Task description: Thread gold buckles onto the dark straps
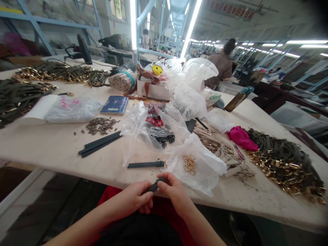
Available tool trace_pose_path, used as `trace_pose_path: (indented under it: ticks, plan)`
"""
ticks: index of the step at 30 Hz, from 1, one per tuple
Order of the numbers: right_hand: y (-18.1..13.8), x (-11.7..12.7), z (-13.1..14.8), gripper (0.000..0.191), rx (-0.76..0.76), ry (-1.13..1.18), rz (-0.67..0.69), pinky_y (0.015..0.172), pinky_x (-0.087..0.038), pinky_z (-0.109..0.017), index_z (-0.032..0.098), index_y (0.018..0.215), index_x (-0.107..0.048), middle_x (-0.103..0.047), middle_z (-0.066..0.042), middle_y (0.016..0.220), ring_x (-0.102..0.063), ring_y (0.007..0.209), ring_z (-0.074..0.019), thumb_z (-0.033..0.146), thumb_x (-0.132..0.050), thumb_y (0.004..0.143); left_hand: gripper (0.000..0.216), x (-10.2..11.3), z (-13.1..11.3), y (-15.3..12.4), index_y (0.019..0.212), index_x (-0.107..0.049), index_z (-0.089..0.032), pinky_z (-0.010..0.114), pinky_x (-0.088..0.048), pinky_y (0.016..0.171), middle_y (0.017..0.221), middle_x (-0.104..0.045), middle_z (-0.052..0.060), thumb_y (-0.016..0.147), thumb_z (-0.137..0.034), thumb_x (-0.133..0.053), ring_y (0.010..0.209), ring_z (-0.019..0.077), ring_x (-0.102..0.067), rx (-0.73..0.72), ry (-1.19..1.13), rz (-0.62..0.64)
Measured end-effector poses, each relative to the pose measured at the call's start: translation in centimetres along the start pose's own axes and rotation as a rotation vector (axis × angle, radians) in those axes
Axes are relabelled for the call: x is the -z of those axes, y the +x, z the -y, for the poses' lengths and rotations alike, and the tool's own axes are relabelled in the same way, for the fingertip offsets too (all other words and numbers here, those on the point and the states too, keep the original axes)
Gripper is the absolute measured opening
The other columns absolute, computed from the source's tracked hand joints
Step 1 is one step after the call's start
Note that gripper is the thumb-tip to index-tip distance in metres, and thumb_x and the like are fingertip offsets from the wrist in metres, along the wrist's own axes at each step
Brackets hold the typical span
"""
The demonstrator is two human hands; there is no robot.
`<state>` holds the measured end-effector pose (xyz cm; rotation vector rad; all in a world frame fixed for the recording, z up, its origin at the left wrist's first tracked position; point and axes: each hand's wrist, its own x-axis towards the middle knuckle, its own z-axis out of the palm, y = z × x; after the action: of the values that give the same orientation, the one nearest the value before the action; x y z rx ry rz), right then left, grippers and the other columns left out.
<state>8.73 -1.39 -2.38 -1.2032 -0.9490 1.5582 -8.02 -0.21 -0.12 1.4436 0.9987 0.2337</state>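
Just off the table's near edge, my left hand (141,197) is closed around a dark strap (153,187). The fingertips of my right hand (171,188) pinch the other end of that strap. Much of the strap is hidden by the fingers. On the table right in front lies a dark strap with a gold buckle (146,164). Beside it, a pile of gold buckles (189,164) rests on a white plastic bag (205,171). Farther left are several flat dark strips (99,144), stacked unevenly.
Small brown pieces (99,125) lie near a blue booklet (114,104). An open clear bag (135,130) holds dark and red bits. Strap bundles with gold hardware (287,164) fill the right side, by a magenta cloth (241,138). A person (221,65) is in the background.
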Motion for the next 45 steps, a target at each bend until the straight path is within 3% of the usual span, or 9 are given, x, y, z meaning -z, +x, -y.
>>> trace_pose_path:
  ticks: [3, 7, 10, 12, 19, 27, 35, 41, 45]
  plan:
    - [-0.2, -0.5, -0.2, 0.035, 0.056, 0.083, -0.083, 0.059, -0.039, -0.021, 0.022, 0.095, -0.054, -0.055, 0.007, 0.067, -0.049, 0.058, -0.0082, 0.027, -0.069, 0.065, 0.039, -0.1, -0.1, -0.5, 0.119, -0.039, -0.018, 0.017, -0.033, 0.041, 0.06, -0.052, -0.005, 0.084, -0.033, -0.038, 0.041, 0.0074, -0.045, -0.007, -0.076, 0.003]
    - [0.0, 0.0, -0.4, 0.056, 0.073, 0.07, 0.048, 0.063, -0.043, -0.026, 0.024, 0.114, -0.043, -0.057, 0.004, 0.074, -0.054, 0.066, -0.0131, 0.033, -0.068, 0.065, 0.053, -0.1, -0.2, -0.4, 0.132, -0.025, -0.016, 0.016, -0.025, 0.036, 0.051, -0.041, -0.009, 0.086, -0.041, -0.035, 0.036, 0.0065, -0.032, -0.07, -0.117, -0.094]
    - [1.3, 3.1, 1.2, 0.04, 0.284, -0.484, -0.075, 0.062, -0.044, -0.028, 0.021, 0.113, -0.046, -0.059, -0.002, 0.08, -0.055, 0.068, -0.0158, 0.039, -0.052, 0.079, 0.05, 0.1, -0.4, -0.1, 0.123, -0.037, -0.013, 0.017, -0.02, 0.034, 0.045, -0.035, -0.01, 0.085, -0.046, -0.035, 0.034, 0.0065, -0.03, -0.107, -0.152, -0.142]
    - [2.8, 5.8, 2.8, 0.024, 0.409, -1.211, -0.321, 0.07, -0.043, -0.03, 0.02, 0.1, -0.055, -0.06, -0.007, 0.089, -0.057, 0.078, -0.0187, 0.032, -0.044, 0.084, 0.043, 0.1, -0.8, 0.1, 0.112, -0.043, -0.014, 0.016, -0.018, 0.033, 0.043, -0.035, -0.01, 0.083, -0.045, -0.035, 0.032, 0.0061, -0.03, -0.082, -0.206, -0.191]
    - [7.3, 9.1, 3.6, 0.017, 0.356, -1.601, -0.425, 0.066, -0.04, -0.038, 0.008, 0.077, -0.061, -0.06, -0.021, 0.083, -0.057, 0.079, -0.029, 0.015, -0.046, 0.08, 0.022, -0.6, -2.5, -0.5, 0.097, -0.044, -0.018, 0.015, -0.023, 0.036, 0.051, -0.045, -0.008, 0.08, -0.028, -0.034, 0.035, 0.0048, -0.035, 0.019, -0.44, -0.27]
    - [5.7, 8.7, 4.9, 0.02, 0.442, -1.465, -0.403, 0.069, -0.041, -0.036, 0.014, 0.084, -0.06, -0.062, -0.015, 0.087, -0.058, 0.08, -0.0248, 0.016, -0.041, 0.084, 0.023, -0.8, -2.4, -0.4, 0.087, -0.043, -0.018, 0.017, -0.024, 0.038, 0.054, -0.046, -0.007, 0.081, -0.04, -0.038, 0.036, 0.0051, -0.037, -0.024, -0.457, -0.216]
    - [1.4, -0.6, 2.0, 0.022, 0.266, -0.145, -0.096, 0.049, -0.037, -0.023, 0.02, 0.072, -0.053, -0.052, 0.005, 0.058, -0.046, 0.049, -0.0103, 0.036, -0.066, 0.067, 0.025, -0.7, -2.3, 1.3, 0.082, -0.052, -0.015, 0.023, -0.038, 0.058, 0.067, -0.055, -0.002, 0.079, -0.04, -0.052, 0.061, 0.0122, -0.049, -0.273, -0.007, -0.462]
    - [0.6, -0.7, 1.6, 0.025, 0.074, -0.219, 0.149, 0.054, -0.036, -0.024, 0.018, 0.07, -0.059, -0.048, 0.004, 0.055, -0.043, 0.052, -0.0101, 0.043, -0.056, 0.075, 0.019, 0.2, -2.5, 0.9, 0.081, -0.055, -0.015, 0.025, -0.04, 0.067, 0.076, -0.06, 0.001, 0.08, -0.033, -0.048, 0.072, 0.0163, -0.053, -0.262, 0.063, -0.543]
    - [0.3, 0.4, 1.3, 0.013, 0.183, -0.299, 0.187, 0.065, -0.038, -0.025, 0.021, 0.078, -0.061, -0.057, 0.001, 0.075, -0.05, 0.071, -0.0139, 0.033, -0.062, 0.073, 0.02, 0.6, -2.4, 1.0, 0.08, -0.055, -0.015, 0.022, -0.037, 0.052, 0.06, -0.053, -0.003, 0.076, -0.034, -0.052, 0.056, 0.0128, -0.048, -0.16, 0.029, -0.458]
